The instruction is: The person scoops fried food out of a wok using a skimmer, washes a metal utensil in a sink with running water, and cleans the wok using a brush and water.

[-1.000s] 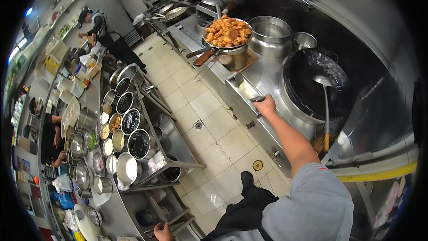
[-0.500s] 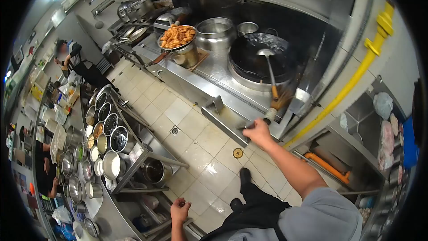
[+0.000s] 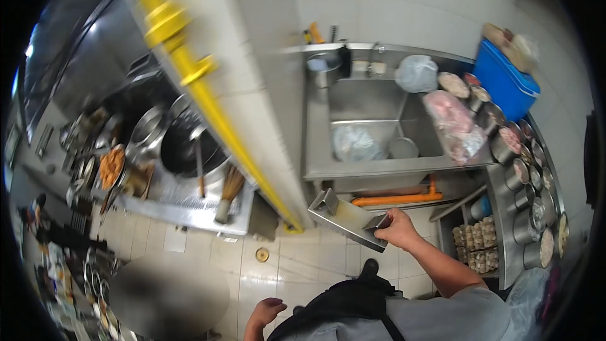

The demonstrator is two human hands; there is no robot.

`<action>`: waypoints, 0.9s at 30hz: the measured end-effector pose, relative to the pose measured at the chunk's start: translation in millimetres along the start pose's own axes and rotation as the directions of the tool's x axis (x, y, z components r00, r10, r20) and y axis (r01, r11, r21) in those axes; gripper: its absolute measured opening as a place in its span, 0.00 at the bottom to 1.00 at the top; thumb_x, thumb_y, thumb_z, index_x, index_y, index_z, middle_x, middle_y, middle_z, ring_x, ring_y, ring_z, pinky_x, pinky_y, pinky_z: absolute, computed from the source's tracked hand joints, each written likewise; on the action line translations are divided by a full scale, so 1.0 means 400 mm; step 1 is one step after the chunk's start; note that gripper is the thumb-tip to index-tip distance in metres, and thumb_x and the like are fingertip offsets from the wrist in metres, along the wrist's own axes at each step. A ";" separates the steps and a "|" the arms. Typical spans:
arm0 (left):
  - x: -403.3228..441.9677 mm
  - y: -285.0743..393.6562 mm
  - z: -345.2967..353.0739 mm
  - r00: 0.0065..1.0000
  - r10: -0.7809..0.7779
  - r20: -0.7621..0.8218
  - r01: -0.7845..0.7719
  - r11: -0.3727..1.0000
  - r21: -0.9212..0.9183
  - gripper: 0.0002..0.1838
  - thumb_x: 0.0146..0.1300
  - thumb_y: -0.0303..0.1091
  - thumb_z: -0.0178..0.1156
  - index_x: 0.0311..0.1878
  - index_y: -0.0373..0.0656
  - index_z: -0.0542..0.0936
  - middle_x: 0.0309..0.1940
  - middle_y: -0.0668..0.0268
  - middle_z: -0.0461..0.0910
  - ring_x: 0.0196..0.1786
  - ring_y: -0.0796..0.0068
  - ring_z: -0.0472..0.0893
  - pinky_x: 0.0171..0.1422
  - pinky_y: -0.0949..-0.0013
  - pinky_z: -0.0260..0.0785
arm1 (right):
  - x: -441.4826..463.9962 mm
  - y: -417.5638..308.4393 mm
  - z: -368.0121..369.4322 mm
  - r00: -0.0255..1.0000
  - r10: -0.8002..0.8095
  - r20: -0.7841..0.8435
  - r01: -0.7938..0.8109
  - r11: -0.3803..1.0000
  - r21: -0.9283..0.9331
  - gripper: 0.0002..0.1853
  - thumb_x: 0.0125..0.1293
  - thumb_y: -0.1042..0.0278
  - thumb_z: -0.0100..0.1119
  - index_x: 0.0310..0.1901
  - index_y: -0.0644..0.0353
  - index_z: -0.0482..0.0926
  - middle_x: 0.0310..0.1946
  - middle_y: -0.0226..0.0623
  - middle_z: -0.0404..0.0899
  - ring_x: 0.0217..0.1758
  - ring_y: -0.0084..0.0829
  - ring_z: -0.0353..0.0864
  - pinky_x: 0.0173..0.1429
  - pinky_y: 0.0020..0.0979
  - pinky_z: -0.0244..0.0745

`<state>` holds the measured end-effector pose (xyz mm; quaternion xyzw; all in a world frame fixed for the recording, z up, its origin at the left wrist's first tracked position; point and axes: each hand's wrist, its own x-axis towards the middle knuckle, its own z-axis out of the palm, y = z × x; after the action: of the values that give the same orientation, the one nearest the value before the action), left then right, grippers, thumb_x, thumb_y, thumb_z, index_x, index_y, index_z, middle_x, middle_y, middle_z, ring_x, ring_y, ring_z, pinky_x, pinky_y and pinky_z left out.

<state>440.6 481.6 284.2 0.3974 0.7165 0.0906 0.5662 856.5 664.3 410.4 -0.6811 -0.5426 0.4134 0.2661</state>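
Note:
My right hand (image 3: 401, 230) grips one end of a long, narrow stainless steel drip tray (image 3: 349, 218), thumb on its raised end plate. A yellowish film of residue coats the inside. The tray hangs tilted above the floor, in front of the sink's lower frame and an orange pipe (image 3: 401, 200). Low by my body, my left hand (image 3: 266, 311) holds nothing; its fingers are loosely bent and not closed into a fist.
A steel sink (image 3: 353, 167) stands ahead, with bagged pink meat (image 3: 453, 120) on its right edge. Egg cartons (image 3: 476, 243) sit on a shelf at right. The stove holds a wok (image 3: 189, 148) and ladle. A yellow pipe (image 3: 221, 120) runs down the pillar. A blurred grey patch covers the lower left.
The view has swung right, from the stove to the sink. The drip tray, at the stove's front before, is now away from it in my right hand. My left hand stays low.

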 end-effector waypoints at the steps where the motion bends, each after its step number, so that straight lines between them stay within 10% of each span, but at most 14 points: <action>1: 0.043 0.101 0.037 0.998 0.027 0.058 -0.027 1.000 0.010 0.26 0.54 0.44 0.67 0.51 0.33 0.80 0.46 0.55 0.82 0.50 0.66 0.80 0.56 0.67 0.71 | 0.032 0.029 -0.076 0.997 -0.007 -0.074 0.005 0.999 -0.032 0.18 0.38 0.71 0.70 0.32 0.65 0.72 0.25 0.36 0.77 0.30 0.24 0.76 0.35 0.29 0.73; 6: 0.228 0.533 0.168 0.942 0.293 0.162 -0.309 0.947 0.087 0.25 0.57 0.44 0.66 0.52 0.35 0.79 0.45 0.58 0.83 0.49 0.69 0.80 0.55 0.69 0.71 | 0.224 0.113 -0.367 0.916 -0.127 -0.380 0.083 0.988 -0.130 0.22 0.37 0.63 0.69 0.32 0.68 0.73 0.28 0.48 0.79 0.34 0.42 0.81 0.40 0.35 0.75; 15: 0.460 1.295 0.254 0.717 0.629 0.301 -0.363 0.705 -0.609 0.26 0.66 0.35 0.57 0.64 0.38 0.66 0.59 0.52 0.73 0.60 0.59 0.74 0.64 0.58 0.67 | 0.657 0.155 -0.531 0.803 -0.233 -0.549 0.072 0.952 -0.299 0.23 0.39 0.63 0.68 0.36 0.66 0.73 0.33 0.51 0.78 0.40 0.49 0.78 0.45 0.41 0.73; 20: 0.899 1.722 0.423 0.635 0.754 0.168 -0.145 0.330 -0.933 0.27 0.64 0.36 0.57 0.65 0.40 0.65 0.65 0.53 0.65 0.64 0.53 0.69 0.66 0.56 0.64 | 0.794 0.204 -0.510 0.859 -0.072 -0.506 -0.137 0.922 -0.363 0.23 0.37 0.61 0.70 0.35 0.63 0.74 0.34 0.51 0.79 0.40 0.51 0.79 0.45 0.42 0.75; 25: 1.298 2.165 0.542 0.937 0.144 0.319 0.305 0.108 -0.946 0.24 0.61 0.32 0.53 0.61 0.36 0.66 0.62 0.56 0.68 0.68 0.55 0.64 0.69 0.51 0.59 | 0.909 0.217 -0.496 0.891 0.160 -0.425 -0.318 0.888 -0.333 0.24 0.34 0.60 0.72 0.33 0.64 0.75 0.32 0.51 0.80 0.39 0.47 0.82 0.45 0.39 0.77; 27: 1.360 2.233 0.503 0.644 0.723 0.249 0.479 -0.128 -0.868 0.20 0.59 0.28 0.52 0.56 0.35 0.70 0.56 0.57 0.74 0.65 0.56 0.68 0.68 0.48 0.60 | 0.955 0.189 -0.499 0.889 0.223 -0.400 -0.361 0.879 -0.312 0.24 0.34 0.62 0.71 0.34 0.66 0.75 0.32 0.53 0.80 0.39 0.48 0.82 0.46 0.40 0.76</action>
<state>1011.8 1379.1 331.1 -0.0923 0.0305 0.4838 0.8698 1092.2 1027.6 347.2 -0.8571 -0.4445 0.2083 0.1561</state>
